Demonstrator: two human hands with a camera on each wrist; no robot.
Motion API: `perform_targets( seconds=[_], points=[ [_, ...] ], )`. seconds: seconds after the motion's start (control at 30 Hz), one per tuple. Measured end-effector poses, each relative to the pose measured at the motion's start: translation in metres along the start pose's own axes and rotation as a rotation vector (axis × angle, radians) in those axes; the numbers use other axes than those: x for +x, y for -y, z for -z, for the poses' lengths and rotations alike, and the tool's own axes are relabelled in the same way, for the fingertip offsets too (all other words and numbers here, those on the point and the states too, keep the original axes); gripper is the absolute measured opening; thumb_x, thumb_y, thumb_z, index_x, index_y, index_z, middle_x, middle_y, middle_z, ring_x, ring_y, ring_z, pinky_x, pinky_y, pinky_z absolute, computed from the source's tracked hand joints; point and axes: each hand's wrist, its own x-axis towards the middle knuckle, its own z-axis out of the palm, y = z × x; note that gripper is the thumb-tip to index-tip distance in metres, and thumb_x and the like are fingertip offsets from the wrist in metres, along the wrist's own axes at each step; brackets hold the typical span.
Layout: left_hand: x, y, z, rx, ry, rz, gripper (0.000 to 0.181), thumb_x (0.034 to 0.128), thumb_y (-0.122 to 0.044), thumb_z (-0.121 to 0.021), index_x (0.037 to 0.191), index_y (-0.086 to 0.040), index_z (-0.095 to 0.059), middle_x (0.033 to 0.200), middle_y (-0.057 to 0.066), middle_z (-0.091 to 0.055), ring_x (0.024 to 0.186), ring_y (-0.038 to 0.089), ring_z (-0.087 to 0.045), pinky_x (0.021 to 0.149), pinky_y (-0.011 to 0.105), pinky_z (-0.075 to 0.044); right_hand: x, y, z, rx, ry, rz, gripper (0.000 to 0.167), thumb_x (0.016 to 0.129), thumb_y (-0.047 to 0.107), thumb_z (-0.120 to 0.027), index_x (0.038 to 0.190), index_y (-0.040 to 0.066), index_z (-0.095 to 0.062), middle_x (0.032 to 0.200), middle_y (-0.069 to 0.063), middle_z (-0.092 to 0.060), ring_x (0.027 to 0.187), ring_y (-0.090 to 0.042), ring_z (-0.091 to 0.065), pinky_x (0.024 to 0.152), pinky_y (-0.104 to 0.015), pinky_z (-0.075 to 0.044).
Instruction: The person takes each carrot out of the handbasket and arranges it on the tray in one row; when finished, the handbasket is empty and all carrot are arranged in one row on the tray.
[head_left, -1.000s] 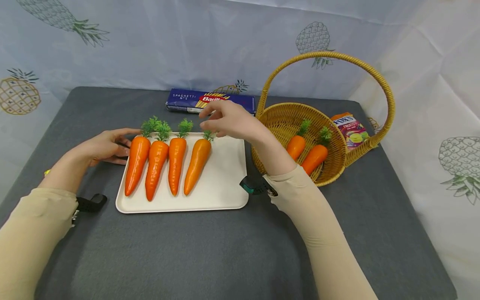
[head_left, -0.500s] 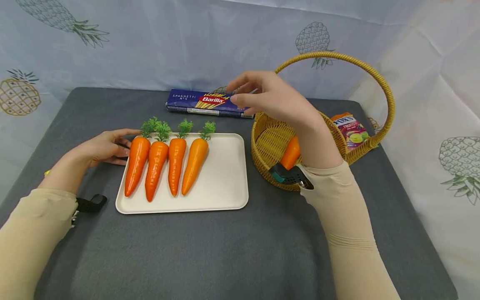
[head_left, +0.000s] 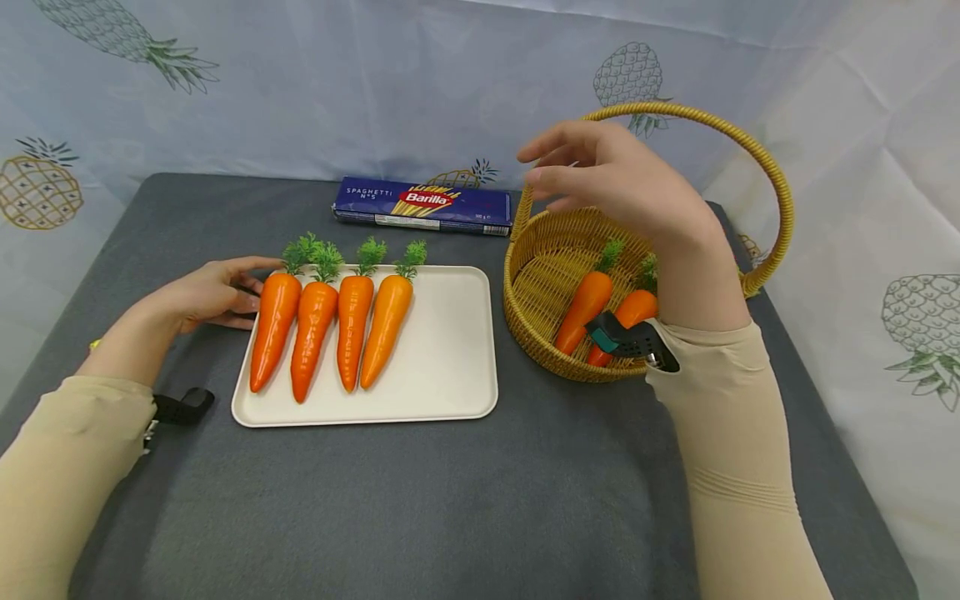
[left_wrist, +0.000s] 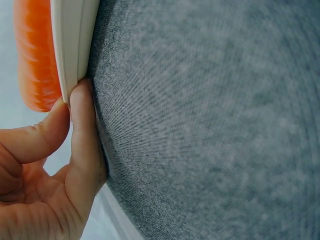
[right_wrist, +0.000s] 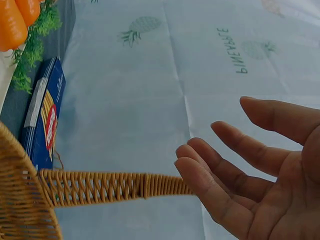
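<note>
A cream tray (head_left: 450,350) bears several orange carrots with green tops, side by side on its left half; the rightmost carrot (head_left: 387,325) lies slightly tilted. At the tray's left edge my left hand (head_left: 206,293) pinches the rim. In the left wrist view the thumb (left_wrist: 47,132) lies at the rim's upper side and a finger (left_wrist: 84,125) beneath it. My right hand (head_left: 607,175) hangs in the air over the wicker basket (head_left: 536,275), fingers loosely bent and holding nothing. Inside the basket lie two carrots, the left carrot (head_left: 587,304) and the right carrot (head_left: 636,308), partly hidden by the wrist strap.
A blue spaghetti box (head_left: 423,204) lies at the back of the grey table (head_left: 450,508). The basket's tall handle (head_left: 780,200) arches up at the right, close to my right hand. A pineapple-print cloth (head_left: 300,92) hangs behind.
My right hand has moved right, from the rightmost carrot's top to above the basket. That carrot has rolled a little left toward its neighbour. The left hand has stayed put.
</note>
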Motion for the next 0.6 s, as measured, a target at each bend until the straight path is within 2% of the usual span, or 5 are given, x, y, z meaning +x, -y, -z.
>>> perform_targets(
  seconds=[0.1,0.3,0.6],
  points=[
    [0.000,0.000,0.000,0.001,0.001,-0.005,0.071,0.0996,0.001,-0.046,0.160,-0.012,-0.011,0.119,0.016,-0.041,0.094,0.012,-0.060,0.082,0.034,-0.062,0.000,-0.007,0.007,0.018,0.001,-0.005,0.041,0.098,0.034,-0.059,0.134,0.015,-0.058,0.128,-0.007,-0.060,0.104,-0.017,-0.064,0.087,-0.021,-0.057],
    [0.000,0.000,0.000,0.001,0.003,-0.003,0.072,0.0995,0.001,-0.047,0.160,-0.012,-0.010,0.119,0.016,-0.041,0.094,0.012,-0.060,0.081,0.034,-0.062,-0.001,-0.020,0.017,0.022,0.000,-0.065,0.043,0.097,0.037,-0.060,0.133,0.013,-0.057,0.122,0.000,-0.061,0.103,-0.015,-0.063,0.083,-0.018,-0.058],
    [0.000,-0.001,0.000,-0.001,0.003,0.001,0.072,0.0995,0.001,-0.046,0.160,-0.012,-0.010,0.118,0.015,-0.042,0.094,0.010,-0.060,0.082,0.034,-0.062,0.002,-0.042,0.029,-0.008,0.012,-0.168,0.050,0.096,0.042,-0.060,0.137,0.014,-0.055,0.129,-0.004,-0.060,0.102,-0.013,-0.064,0.083,-0.015,-0.058]
  ],
)
